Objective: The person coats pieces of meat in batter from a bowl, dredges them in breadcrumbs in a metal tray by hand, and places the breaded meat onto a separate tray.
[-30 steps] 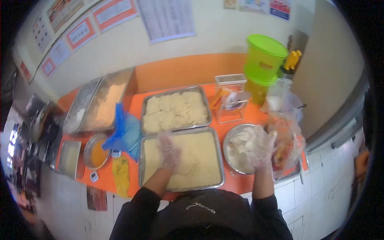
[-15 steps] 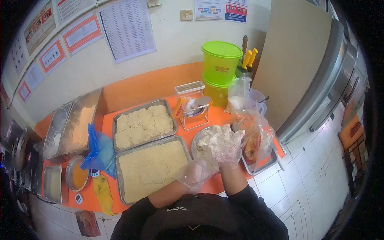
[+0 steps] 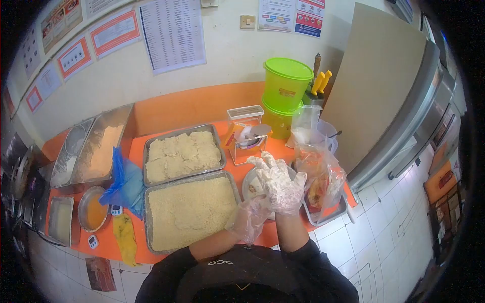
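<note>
My right hand [image 3: 281,188], in a clear plastic glove coated with white floury paste, is raised over a round metal bowl [image 3: 247,191]. Its fingers are spread and nothing is in them. My left hand [image 3: 250,217], also in a clear glove, lies close against the lower edge of the right hand; its fingers are blurred under the loose plastic, so their grip does not show. Left of the hands is a metal tray [image 3: 237,188] of pale crumbs. Behind that tray stands a second tray [image 3: 222,146] of crumb-coated pieces.
At right, a tray [image 3: 323,218] carries plastic bags. Behind are a wire-framed scale [image 3: 246,113], stacked green tubs [image 3: 288,83] and yellow-handled knives [image 3: 323,81]. Leftward sit a blue bag [image 3: 118,177], flour bins [image 3: 103,151], a bowl of orange liquid [image 3: 95,212] and a yellow cloth [image 3: 125,237].
My right hand has lifted and shifted left, its fingers now spread and more upright. The left hand has moved slightly right beside it. The camera view has shifted a little.
</note>
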The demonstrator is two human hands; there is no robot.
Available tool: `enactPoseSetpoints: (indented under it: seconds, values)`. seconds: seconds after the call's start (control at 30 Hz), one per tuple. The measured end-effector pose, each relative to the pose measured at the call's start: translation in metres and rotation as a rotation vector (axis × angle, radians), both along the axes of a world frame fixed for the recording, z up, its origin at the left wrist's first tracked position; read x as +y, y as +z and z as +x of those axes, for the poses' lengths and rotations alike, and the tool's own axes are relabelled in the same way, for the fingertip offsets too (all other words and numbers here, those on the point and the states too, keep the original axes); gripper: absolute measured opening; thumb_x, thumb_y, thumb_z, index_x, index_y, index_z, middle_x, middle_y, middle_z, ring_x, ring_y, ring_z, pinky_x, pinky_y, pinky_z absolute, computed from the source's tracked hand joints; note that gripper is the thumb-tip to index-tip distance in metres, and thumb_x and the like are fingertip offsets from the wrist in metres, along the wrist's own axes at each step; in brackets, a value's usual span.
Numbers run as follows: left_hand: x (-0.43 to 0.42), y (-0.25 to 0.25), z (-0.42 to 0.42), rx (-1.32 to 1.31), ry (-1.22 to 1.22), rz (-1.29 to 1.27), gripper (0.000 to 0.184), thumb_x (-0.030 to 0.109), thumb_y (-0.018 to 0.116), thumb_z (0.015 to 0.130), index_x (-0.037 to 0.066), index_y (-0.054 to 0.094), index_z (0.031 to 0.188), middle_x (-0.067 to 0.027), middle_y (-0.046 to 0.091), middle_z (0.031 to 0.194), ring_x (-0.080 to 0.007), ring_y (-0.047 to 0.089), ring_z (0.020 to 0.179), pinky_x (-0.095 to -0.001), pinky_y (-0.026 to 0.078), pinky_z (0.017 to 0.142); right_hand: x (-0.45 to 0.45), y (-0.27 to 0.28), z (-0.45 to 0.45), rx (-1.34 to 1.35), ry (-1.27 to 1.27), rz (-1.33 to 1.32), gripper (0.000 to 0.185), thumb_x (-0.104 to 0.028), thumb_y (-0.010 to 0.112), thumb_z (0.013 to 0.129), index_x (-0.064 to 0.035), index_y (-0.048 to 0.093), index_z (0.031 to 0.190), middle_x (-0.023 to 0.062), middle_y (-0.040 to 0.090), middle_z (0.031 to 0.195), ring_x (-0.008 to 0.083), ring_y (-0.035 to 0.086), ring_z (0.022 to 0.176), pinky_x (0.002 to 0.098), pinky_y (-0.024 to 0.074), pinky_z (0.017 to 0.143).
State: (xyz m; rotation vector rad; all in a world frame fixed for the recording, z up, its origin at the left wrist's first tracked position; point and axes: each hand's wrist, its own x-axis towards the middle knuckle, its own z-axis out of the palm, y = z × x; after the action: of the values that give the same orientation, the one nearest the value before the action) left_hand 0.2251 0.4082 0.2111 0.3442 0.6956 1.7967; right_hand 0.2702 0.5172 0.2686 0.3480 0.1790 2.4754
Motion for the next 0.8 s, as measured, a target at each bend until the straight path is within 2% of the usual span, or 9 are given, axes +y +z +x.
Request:
enactPoseSetpoints:
  seconds: [0.1,0.2,0.27,0.37,0.43,0.53,0.6,0.67,0.8]
  values:
    - [-0.001,-0.038,-0.013,0.795,0.063,-0.141,0.017,0.009,0.056,0.089,0.005,0.056,0.105,-0.0066,0.062,0.098,-0.0194,0.061,0.09,-0.0398,0.054,0.075,-0.003,0.002,-0.003,0.025,0.006,0.026,0.066,-0.059,0.034,0.09,-0.0083,0.034,0.132,0.0176,0.02,0.147,0.0488,0.016,0.133,0.0611,0.0298,0.102]
    - [-0.011,-0.029,-0.003,0.796,0.116,-0.253,0.022,0.002,0.059,0.086,0.003,0.055,0.107,-0.0056,0.062,0.099,-0.0183,0.06,0.092,-0.0356,0.054,0.077,-0.005,0.004,-0.003,0.0,-0.07,0.137,0.058,-0.054,0.037,0.09,-0.011,0.039,0.128,0.015,0.026,0.144,0.0447,0.021,0.132,0.0576,0.0337,0.1]
    - [-0.007,-0.083,-0.006,1.259,0.219,-0.031,0.023,0.005,0.061,0.085,0.005,0.056,0.107,-0.0055,0.062,0.098,-0.0202,0.061,0.091,-0.0363,0.053,0.079,-0.007,0.007,-0.001,-0.046,-0.15,0.241,0.053,-0.052,0.039,0.09,-0.0117,0.043,0.125,0.0131,0.03,0.142,0.0421,0.024,0.131,0.0554,0.0355,0.098]
    - [-0.007,-0.094,-0.011,2.029,0.553,0.193,0.025,0.009,0.064,0.08,0.008,0.059,0.105,-0.0058,0.063,0.097,-0.023,0.061,0.089,-0.0377,0.05,0.078,-0.005,0.008,0.001,-0.108,-0.214,0.308,0.048,-0.048,0.04,0.09,-0.0125,0.047,0.121,0.0109,0.034,0.139,0.0396,0.027,0.129,0.0534,0.0374,0.097]
    - [-0.007,-0.084,-0.011,2.3,0.737,0.237,0.026,0.011,0.065,0.077,0.01,0.061,0.103,-0.0064,0.063,0.096,-0.0243,0.061,0.087,-0.039,0.048,0.075,0.002,0.0,0.002,-0.142,-0.181,0.239,0.046,-0.047,0.041,0.09,-0.0126,0.047,0.12,0.0103,0.035,0.137,0.04,0.029,0.128,0.0537,0.0378,0.096]
    - [-0.007,-0.074,-0.009,2.349,0.788,0.238,0.025,0.013,0.065,0.074,0.012,0.063,0.098,-0.0068,0.062,0.095,-0.0247,0.06,0.082,-0.0402,0.045,0.071,0.01,-0.016,-0.002,-0.104,-0.147,0.419,0.051,-0.053,0.038,0.09,-0.0165,0.049,0.123,0.0141,0.043,0.128,0.035,0.04,0.115,0.0554,0.0352,0.095]
    - [-0.009,-0.074,-0.012,2.428,0.732,0.29,0.021,0.014,0.064,0.074,0.012,0.063,0.094,-0.0057,0.061,0.09,-0.0241,0.059,0.079,-0.04,0.045,0.068,0.01,-0.025,-0.001,0.045,-0.033,0.286,0.05,-0.051,0.042,0.09,-0.016,0.047,0.125,0.012,0.042,0.134,0.0333,0.038,0.121,0.056,0.0347,0.096]
    - [-0.008,-0.081,-0.017,2.518,0.611,0.336,0.016,0.016,0.064,0.074,0.013,0.063,0.09,-0.0046,0.059,0.084,-0.024,0.058,0.077,-0.0402,0.044,0.066,0.011,-0.026,0.0,0.024,0.044,0.245,0.049,-0.05,0.043,0.09,-0.016,0.047,0.126,0.011,0.043,0.135,0.0319,0.038,0.123,0.056,0.0344,0.097]
    - [-0.009,-0.066,-0.014,2.374,0.579,0.239,0.005,0.017,0.06,0.077,0.014,0.061,0.081,-0.0041,0.053,0.074,-0.0242,0.056,0.072,-0.0398,0.044,0.062,0.014,-0.031,-0.006,-0.008,0.074,0.276,0.049,-0.051,0.042,0.089,-0.0169,0.049,0.123,0.01,0.047,0.129,0.0311,0.04,0.123,0.0541,0.0331,0.098]
